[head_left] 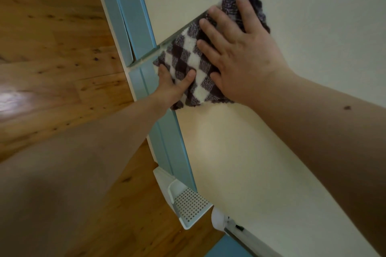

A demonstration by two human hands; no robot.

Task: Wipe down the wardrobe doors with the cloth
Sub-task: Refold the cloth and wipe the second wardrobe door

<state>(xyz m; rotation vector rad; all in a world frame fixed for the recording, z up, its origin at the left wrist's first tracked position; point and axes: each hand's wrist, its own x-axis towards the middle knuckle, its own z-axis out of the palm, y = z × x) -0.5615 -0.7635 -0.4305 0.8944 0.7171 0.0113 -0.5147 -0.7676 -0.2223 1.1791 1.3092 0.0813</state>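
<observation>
- Cloth work takes both arms from where I sit: nearest the camera, the left forearm comes in from the lower left and the right forearm from the right edge. They meet on the same patch of door.
- Below the arms, a white perforated basket (190, 204) sits at the foot of the wardrobe, well apart from the hands.
- My left hand (173, 85) is the nearer and lower of the two. Its thumb lies on top of the cloth's lower edge and its fingers are curled at the corner, so it pinches the fabric rather than lying flat.
- My right hand (244, 54) is farther up, with fingers straight and spread, palm pressing down and gripping nothing.
- The checked cloth (189, 59) lies flat against the cream wardrobe door (240, 152), directly under the right palm. Its long axis runs on a diagonal from the left hand's corner up past the right fingertips.
- That axis follows the seam (177, 34) between two door panels, which the cloth covers.
- Blue trim (135, 16) runs just beside the left hand, touching the cloth's corner.
- I judge the next stroke goes crosswise to the cloth's length, over the open cream panel and away from the trim.
- Farthest out is the wooden floor (52, 48).
</observation>
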